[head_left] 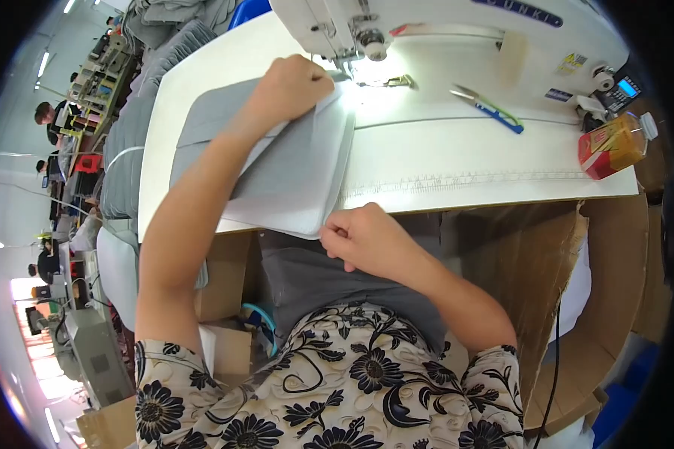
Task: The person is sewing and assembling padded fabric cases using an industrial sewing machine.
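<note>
Nearest is the person's own floral shirt (374,372), with both bare forearms reaching forward over a dark grey cloth (307,273) on the lap. The right hand (367,236) is loosely curled at the near corner of a grey fabric piece (292,168); whether its fingertips pinch that corner or only touch it, one cannot tell. The fabric piece lies on the left part of a white table (404,153), its near corner overhanging the front edge. Farther in, the left hand (292,88) is bent into a near fist over the far part of the fabric; its fingertips are hidden, so its grip cannot be told. Just beyond it stands a white sewing machine (442,15), its lamp lighting the fabric's far edge. To the right lie blue-and-green-handled snips (494,111) and a bottle (612,146). Grey pieces (127,135) are heaped past the table's left edge, and co-workers (45,114) sit well beyond.
</note>
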Tool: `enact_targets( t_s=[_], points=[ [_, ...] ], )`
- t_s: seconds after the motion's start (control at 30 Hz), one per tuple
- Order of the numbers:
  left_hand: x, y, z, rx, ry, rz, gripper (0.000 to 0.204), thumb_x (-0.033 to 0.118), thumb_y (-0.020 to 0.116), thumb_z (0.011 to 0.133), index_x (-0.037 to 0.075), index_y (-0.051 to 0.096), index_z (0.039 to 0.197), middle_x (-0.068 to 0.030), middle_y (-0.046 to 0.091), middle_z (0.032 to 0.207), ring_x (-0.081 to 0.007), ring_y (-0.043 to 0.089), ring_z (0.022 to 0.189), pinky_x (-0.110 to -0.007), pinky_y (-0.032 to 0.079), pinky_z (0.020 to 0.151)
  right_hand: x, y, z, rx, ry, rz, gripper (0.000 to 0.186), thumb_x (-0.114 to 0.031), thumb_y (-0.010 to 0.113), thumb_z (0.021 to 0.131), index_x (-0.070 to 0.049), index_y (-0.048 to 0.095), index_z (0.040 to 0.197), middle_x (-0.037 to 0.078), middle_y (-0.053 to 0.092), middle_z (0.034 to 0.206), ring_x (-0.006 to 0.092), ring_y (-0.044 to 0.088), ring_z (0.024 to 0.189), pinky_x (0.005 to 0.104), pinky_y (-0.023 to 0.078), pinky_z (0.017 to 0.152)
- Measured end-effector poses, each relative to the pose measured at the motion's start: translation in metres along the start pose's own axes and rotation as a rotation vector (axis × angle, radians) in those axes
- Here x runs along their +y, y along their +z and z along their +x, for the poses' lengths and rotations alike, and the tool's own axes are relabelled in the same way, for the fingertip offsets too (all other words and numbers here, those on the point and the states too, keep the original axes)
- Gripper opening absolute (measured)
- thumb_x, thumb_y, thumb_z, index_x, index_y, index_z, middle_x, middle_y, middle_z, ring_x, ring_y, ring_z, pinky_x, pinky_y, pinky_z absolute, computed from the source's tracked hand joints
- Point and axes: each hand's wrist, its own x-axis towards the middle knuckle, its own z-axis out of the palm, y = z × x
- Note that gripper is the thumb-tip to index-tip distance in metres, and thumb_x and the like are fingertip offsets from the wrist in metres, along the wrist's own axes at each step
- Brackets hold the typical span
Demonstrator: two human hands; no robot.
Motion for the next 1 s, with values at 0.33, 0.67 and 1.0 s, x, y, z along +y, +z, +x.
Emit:
enact_targets(
  t_s=[0.33,0.67,1.0],
  points=[
    [0.005,0.025,-0.021,0.068,0.104,0.082,0.024,0.025,0.061,0.08,0.005,0.073,0.085,-0.0216,0.07,0.084,-0.0404,0.068,0.079,-0.046,0.055,0.074,0.019,-0.048,0.052,0.609,-0.739,-0.997,0.014,-0.015,0.064,0.083,-0.005,0.066,0.091,0.009,0.069,0.1,0.0252,0.064,0.102,0.0392,0.052,0.085],
    [-0.007,0.028,-0.015,0.031,0.048,-0.164,0.03,0.02,0.058,0.082,-0.001,0.073,0.099,-0.0234,0.069,0.082,-0.0364,0.068,0.076,-0.043,0.053,0.072,0.022,-0.062,0.059,0.486,-0.626,-1.073,0.033,-0.015,0.066,0.084,0.001,0.065,0.112,0.013,0.068,0.114,0.0249,0.062,0.114,0.038,0.049,0.093],
    [0.016,0.036,-0.01,0.076,0.155,0.063,0.021,0.015,0.056,0.083,0.0,0.07,0.081,-0.0235,0.066,0.081,-0.0409,0.067,0.082,-0.049,0.052,0.076,0.022,-0.067,0.071,0.362,-0.486,-1.216,0.028,-0.017,0.059,0.085,-0.003,0.065,0.109,0.008,0.068,0.113,0.0203,0.06,0.112,0.0378,0.043,0.084]
  ],
)
